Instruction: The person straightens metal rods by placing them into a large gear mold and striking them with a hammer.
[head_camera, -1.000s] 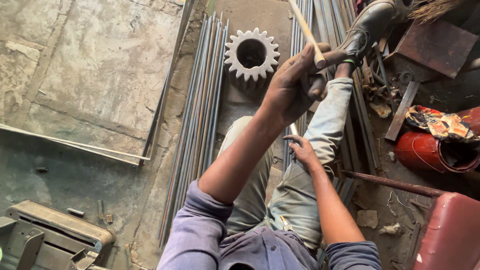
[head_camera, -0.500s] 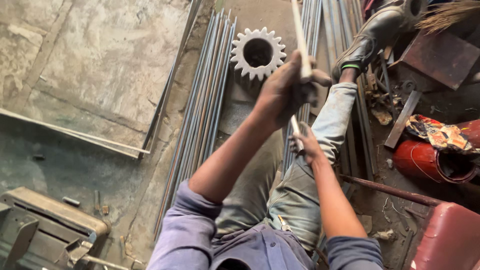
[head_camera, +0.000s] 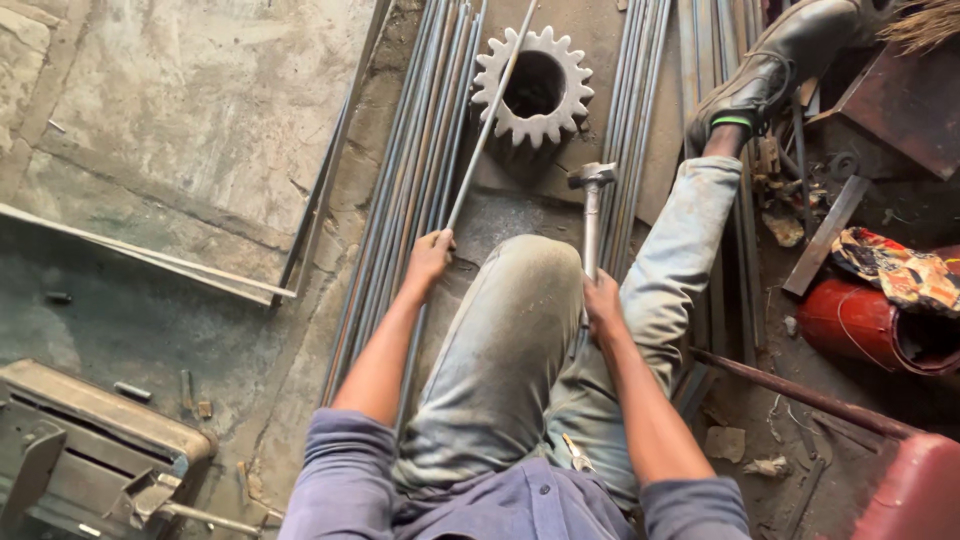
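Note:
I sit on the floor with my legs stretched out. My left hand (head_camera: 428, 258) grips a long thin steel rod (head_camera: 488, 125) that slants up across a large pale toothed gear (head_camera: 533, 87). My right hand (head_camera: 603, 303) holds the handle of a metal hammer (head_camera: 592, 205), whose head rests between my knees just below the gear. A bundle of long steel rods (head_camera: 410, 190) lies on the floor beside my left hand, and a second bundle of rods (head_camera: 640, 90) lies next to my right leg.
A red cylinder (head_camera: 870, 325) with a patterned cloth (head_camera: 895, 270) lies at the right, among scrap metal and a rusty bar (head_camera: 800, 392). Flat metal strips (head_camera: 150, 255) cross the concrete floor at left. A metal machine part (head_camera: 90, 450) sits at lower left.
My left hand has come down from near my boot to my left knee and now holds a thin rod. The right hand shows the hammer lying low between my knees.

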